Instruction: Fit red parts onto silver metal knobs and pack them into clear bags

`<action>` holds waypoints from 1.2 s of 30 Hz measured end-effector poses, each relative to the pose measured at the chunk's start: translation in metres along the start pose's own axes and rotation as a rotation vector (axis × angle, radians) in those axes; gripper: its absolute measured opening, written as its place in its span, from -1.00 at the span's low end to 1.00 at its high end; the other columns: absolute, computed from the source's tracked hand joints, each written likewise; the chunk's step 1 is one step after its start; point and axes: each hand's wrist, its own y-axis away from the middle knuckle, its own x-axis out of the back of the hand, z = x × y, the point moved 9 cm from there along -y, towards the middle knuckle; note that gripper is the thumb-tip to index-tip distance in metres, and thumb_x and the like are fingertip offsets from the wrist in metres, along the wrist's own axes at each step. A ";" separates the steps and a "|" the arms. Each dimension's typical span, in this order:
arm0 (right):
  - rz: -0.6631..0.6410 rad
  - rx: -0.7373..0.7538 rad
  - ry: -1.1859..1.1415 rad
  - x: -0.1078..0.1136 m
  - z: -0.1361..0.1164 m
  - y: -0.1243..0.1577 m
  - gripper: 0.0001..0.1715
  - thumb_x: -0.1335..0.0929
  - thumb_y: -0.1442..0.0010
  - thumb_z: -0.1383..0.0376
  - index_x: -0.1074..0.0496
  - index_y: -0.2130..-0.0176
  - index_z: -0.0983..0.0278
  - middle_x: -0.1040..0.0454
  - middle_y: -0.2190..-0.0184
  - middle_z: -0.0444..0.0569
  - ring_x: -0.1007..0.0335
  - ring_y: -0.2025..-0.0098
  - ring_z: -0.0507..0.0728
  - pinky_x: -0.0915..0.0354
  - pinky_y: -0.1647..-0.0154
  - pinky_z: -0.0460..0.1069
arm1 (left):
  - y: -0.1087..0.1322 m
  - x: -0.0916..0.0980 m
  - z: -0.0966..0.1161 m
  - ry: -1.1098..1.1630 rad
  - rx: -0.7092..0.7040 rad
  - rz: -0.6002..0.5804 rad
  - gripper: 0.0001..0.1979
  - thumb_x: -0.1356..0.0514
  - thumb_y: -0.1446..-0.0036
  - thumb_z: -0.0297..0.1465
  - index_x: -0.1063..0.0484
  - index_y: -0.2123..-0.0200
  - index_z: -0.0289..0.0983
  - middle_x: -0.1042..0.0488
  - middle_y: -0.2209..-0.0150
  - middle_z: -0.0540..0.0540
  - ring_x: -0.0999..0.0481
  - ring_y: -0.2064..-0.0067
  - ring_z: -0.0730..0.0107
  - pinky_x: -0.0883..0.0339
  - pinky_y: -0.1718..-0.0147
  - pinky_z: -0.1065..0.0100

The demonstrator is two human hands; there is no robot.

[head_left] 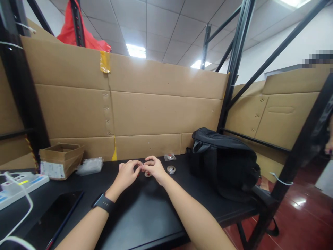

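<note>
Above the black tabletop (145, 215), my left hand (129, 172) and my right hand (154, 169) meet with their fingertips pinched together. What they pinch is too small and too covered by the fingers to name. Just under my right fingers shows a small round item (148, 174), reddish and pale, partly hidden by the hand. To the right of my hands lies a round silvery disc-like piece (171, 169). Behind it rests a small clear plastic packet (170, 157) with something reddish inside. A dark smartwatch (103, 203) is on my left wrist.
An open cardboard box (61, 158) and a clear plastic bag (90, 166) are at the back left. A white power strip (24, 185) with cables and a dark tablet (56, 217) lie at the left. A black backpack (223, 163) stands at the right, before cardboard walls (166, 107).
</note>
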 end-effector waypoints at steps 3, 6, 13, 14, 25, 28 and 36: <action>0.029 0.055 0.171 0.005 -0.003 -0.003 -0.43 -0.56 0.15 0.18 -0.34 0.16 0.20 -0.51 0.36 -0.14 -0.42 0.48 0.03 -0.29 0.57 -0.12 | 0.000 0.000 -0.007 -0.059 0.049 -0.012 -0.77 -0.08 -0.22 -0.26 -0.54 0.23 -0.11 -0.63 0.15 -0.07 -0.53 0.03 0.14 -0.17 0.07 0.18; 0.062 0.181 0.434 0.016 -0.018 -0.005 -0.43 -0.53 0.21 0.31 -0.37 0.17 0.19 -0.50 0.37 -0.17 -0.42 0.44 0.04 -0.34 0.47 -0.09 | 0.000 0.001 -0.017 -0.087 0.087 -0.033 -0.75 -0.08 -0.24 -0.22 -0.54 0.26 -0.10 -0.63 0.18 -0.07 -0.53 0.05 0.12 -0.13 0.06 0.17; 0.096 0.102 0.316 0.043 -0.014 -0.011 -0.48 -0.54 0.15 0.24 -0.37 0.18 0.23 -0.54 0.36 -0.10 -0.50 0.35 0.09 -0.43 0.27 0.01 | 0.002 0.000 -0.016 0.082 0.045 -0.040 -0.70 -0.10 -0.23 -0.12 -0.51 0.12 -0.12 -0.62 0.11 -0.07 -0.55 0.04 0.19 -0.21 0.02 0.23; 0.044 0.083 0.236 0.038 -0.012 -0.010 -0.45 -0.55 0.15 0.21 -0.36 0.17 0.23 -0.55 0.35 -0.09 -0.51 0.35 0.10 -0.44 0.28 0.01 | 0.003 -0.001 -0.011 0.123 0.025 -0.038 -0.67 -0.11 -0.22 -0.10 -0.50 0.08 -0.12 -0.61 0.09 -0.07 -0.55 0.03 0.20 -0.22 0.01 0.24; -0.084 0.065 0.130 0.014 -0.014 -0.003 -0.35 -0.61 0.21 0.16 -0.38 0.16 0.24 -0.55 0.33 -0.07 -0.51 0.38 0.08 -0.43 0.42 -0.05 | 0.004 -0.008 0.001 0.160 0.071 -0.080 -0.65 -0.05 -0.27 -0.08 -0.57 0.22 -0.11 -0.64 0.20 -0.01 -0.57 0.14 0.21 -0.24 0.09 0.27; -0.099 0.074 0.128 0.012 -0.014 -0.003 -0.36 -0.60 0.20 0.18 -0.37 0.16 0.23 -0.54 0.31 -0.07 -0.51 0.36 0.09 -0.43 0.43 -0.05 | 0.004 -0.010 0.000 0.193 0.066 -0.109 -0.64 -0.09 -0.23 -0.03 -0.57 0.24 -0.10 -0.64 0.18 0.00 -0.57 0.14 0.20 -0.23 0.09 0.27; -0.141 0.202 0.426 0.001 -0.022 0.001 -0.45 -0.53 0.22 0.34 -0.37 0.19 0.23 -0.51 0.33 -0.12 -0.44 0.40 0.04 -0.40 0.33 -0.04 | 0.003 -0.007 -0.004 -0.010 0.109 -0.152 -0.78 -0.13 -0.18 -0.22 -0.57 0.30 -0.11 -0.63 0.31 -0.03 -0.56 0.16 0.15 -0.13 0.11 0.20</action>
